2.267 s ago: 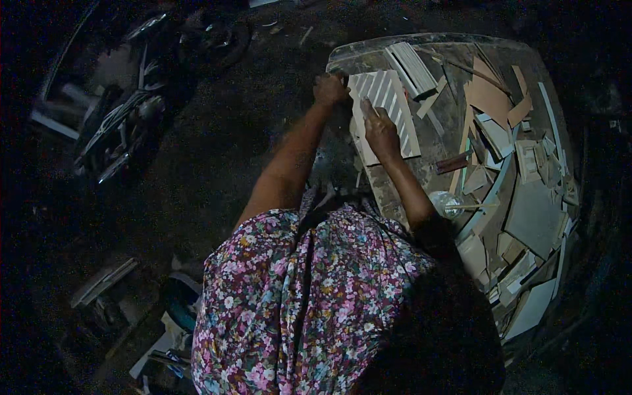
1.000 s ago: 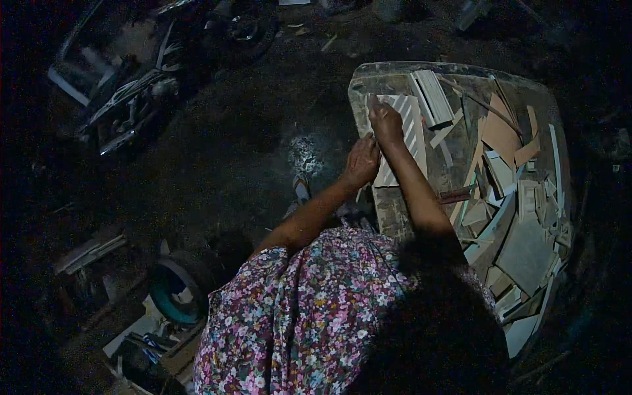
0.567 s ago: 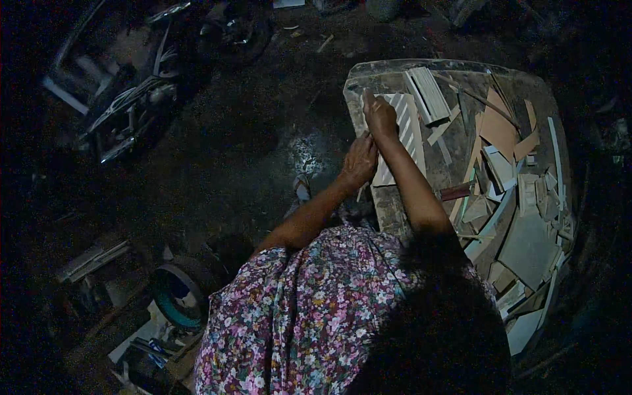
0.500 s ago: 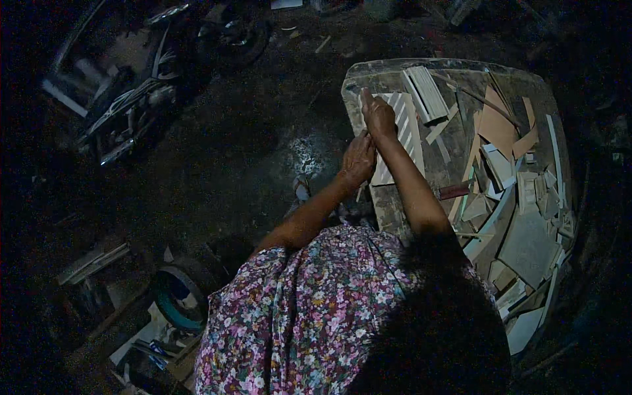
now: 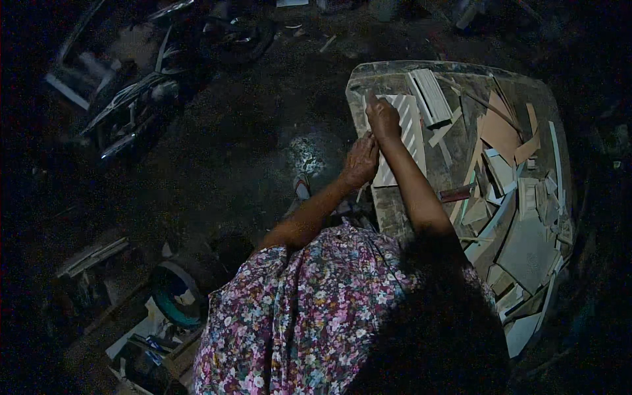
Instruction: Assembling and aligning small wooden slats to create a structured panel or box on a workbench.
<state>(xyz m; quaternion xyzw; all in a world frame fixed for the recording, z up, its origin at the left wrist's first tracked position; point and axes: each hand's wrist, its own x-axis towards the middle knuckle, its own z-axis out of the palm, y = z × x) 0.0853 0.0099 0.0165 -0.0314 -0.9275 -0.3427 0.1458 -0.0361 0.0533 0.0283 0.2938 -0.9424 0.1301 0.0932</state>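
Observation:
A pale board with white diagonal stripes (image 5: 409, 141) lies near the left edge of a worn wooden table (image 5: 388, 214). My right hand (image 5: 384, 120) is closed over the upper left part of this board. Whatever its curled fingers hold is hidden under them. Just below, my left hand (image 5: 362, 160) rests along the board's left edge with its fingers stretched forward, close against my right wrist. Beside the board's upper right corner lies a stack of pale, narrow slats (image 5: 429, 99).
Offcuts and strips cover the table's right half, among them a brown sheet (image 5: 500, 135) and a large grey piece (image 5: 523, 253). A dark red block (image 5: 457, 192) lies right of my right forearm. A motorcycle (image 5: 131, 105) stands far left; a round teal-rimmed container (image 5: 176, 296) sits lower left.
The whole view has shifted slightly. Both hands stay at the striped board in nearly the same pose, and the right hand's raised finger or thumb looks a little lower.

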